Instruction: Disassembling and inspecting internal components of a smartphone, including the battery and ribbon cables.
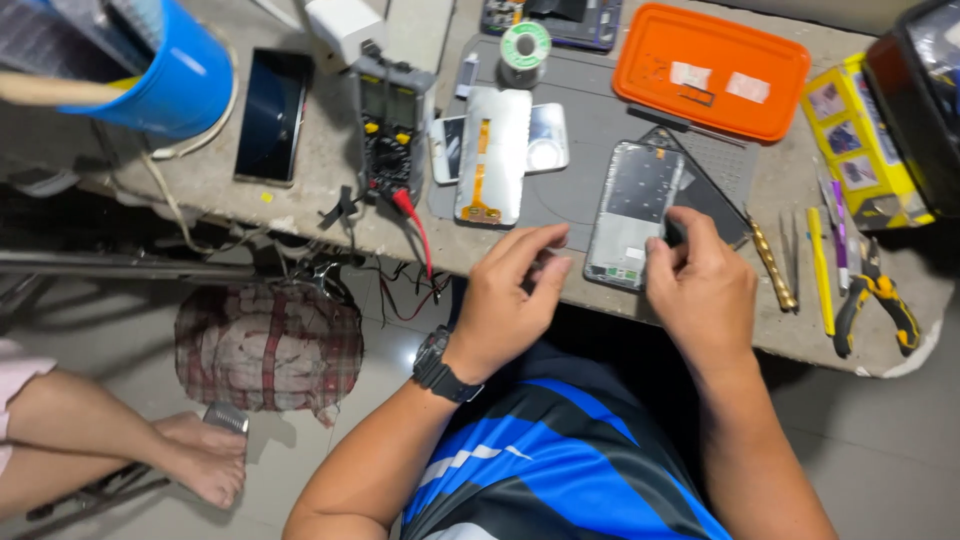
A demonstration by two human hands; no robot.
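Note:
A grey phone frame [632,212] lies face up on the grey work mat [580,140] at the bench's front edge. My right hand [703,292] rests at its lower right corner, thumb and fingers touching the frame's edge. My left hand [513,300], with a black watch on the wrist, hovers just left of the frame, fingertips pinched together; whether something small sits between them cannot be told. A dark panel [712,200] lies beside the frame on the right.
White screen part [493,155] with an orange flex, multimeter [390,125] with red lead, dark phone [272,115], blue bucket [165,75], orange tray [712,68], solder spool [525,45], tweezers, pens and yellow-handled pliers [878,300] at right. Another person's legs [110,440] lower left.

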